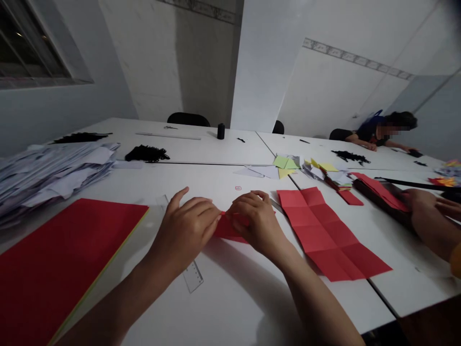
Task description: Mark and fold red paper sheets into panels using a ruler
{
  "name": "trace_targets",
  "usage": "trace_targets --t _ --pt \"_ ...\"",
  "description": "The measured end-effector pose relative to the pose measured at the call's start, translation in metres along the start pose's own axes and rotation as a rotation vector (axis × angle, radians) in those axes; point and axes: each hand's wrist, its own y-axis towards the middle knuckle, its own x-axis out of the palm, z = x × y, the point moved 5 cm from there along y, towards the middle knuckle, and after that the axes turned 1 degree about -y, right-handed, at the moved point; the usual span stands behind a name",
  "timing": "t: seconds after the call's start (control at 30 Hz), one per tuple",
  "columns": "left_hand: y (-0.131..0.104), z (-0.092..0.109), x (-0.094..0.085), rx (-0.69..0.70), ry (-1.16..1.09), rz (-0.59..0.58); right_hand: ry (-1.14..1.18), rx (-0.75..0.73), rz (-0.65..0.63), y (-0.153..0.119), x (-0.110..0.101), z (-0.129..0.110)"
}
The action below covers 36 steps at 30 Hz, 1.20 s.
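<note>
Both of my hands meet over a folded piece of red paper (230, 229) above the white table. My left hand (189, 221) pinches its left end between thumb and fingers. On the other side, my right hand (254, 218) grips the upper edge, its fingers curled over and hiding part of the paper. Under my left forearm lies a clear ruler (193, 277), partly covered. To the right rests a creased red sheet (329, 235), unfolded with a grid of fold lines. A stack of red sheets (72, 259), with a yellow edge beneath, lies at the left.
A heap of white papers (61, 168) stands at far left, near black yarn bundles (147, 154). Green and yellow paper pieces (286, 163) lie ahead. Another person's hand (432, 216) works at right by a dark tray (378, 199). A second person (387, 129) sits far back right.
</note>
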Motion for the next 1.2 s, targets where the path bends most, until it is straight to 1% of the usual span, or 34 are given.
trace_targets --t 0.2,0.4,0.5,0.63,0.8,0.93,1.03,1.1,1.17,1.2 --pt "-0.001 -0.004 -0.002 0.033 -0.029 -0.001 0.023 0.012 -0.001 -0.001 0.008 -0.001" --pt "0.000 -0.002 -0.003 0.054 -0.036 0.009 0.044 0.029 -0.018 -0.001 0.008 -0.003" --pt "-0.002 -0.008 -0.005 0.067 -0.020 0.003 0.039 0.059 -0.027 0.001 0.004 0.000" --pt "-0.005 -0.020 -0.008 0.055 0.003 -0.006 0.064 0.103 -0.035 0.003 -0.002 0.009" --pt "-0.006 -0.032 -0.018 0.043 0.023 0.037 0.050 0.175 -0.009 0.003 -0.010 0.027" --pt "-0.008 -0.050 -0.031 -0.012 0.061 0.079 0.046 0.245 0.014 0.001 -0.021 0.054" --pt "-0.011 -0.065 -0.038 -0.057 0.118 0.139 0.025 0.368 0.094 -0.003 -0.035 0.079" --pt "-0.011 -0.071 -0.040 -0.101 0.162 0.180 0.046 0.463 0.165 -0.007 -0.043 0.091" --pt "-0.010 -0.071 -0.042 -0.127 0.181 0.241 0.104 0.511 0.222 -0.009 -0.048 0.095" --pt "-0.010 -0.069 -0.044 -0.130 0.183 0.288 0.138 0.507 0.242 -0.009 -0.049 0.095"
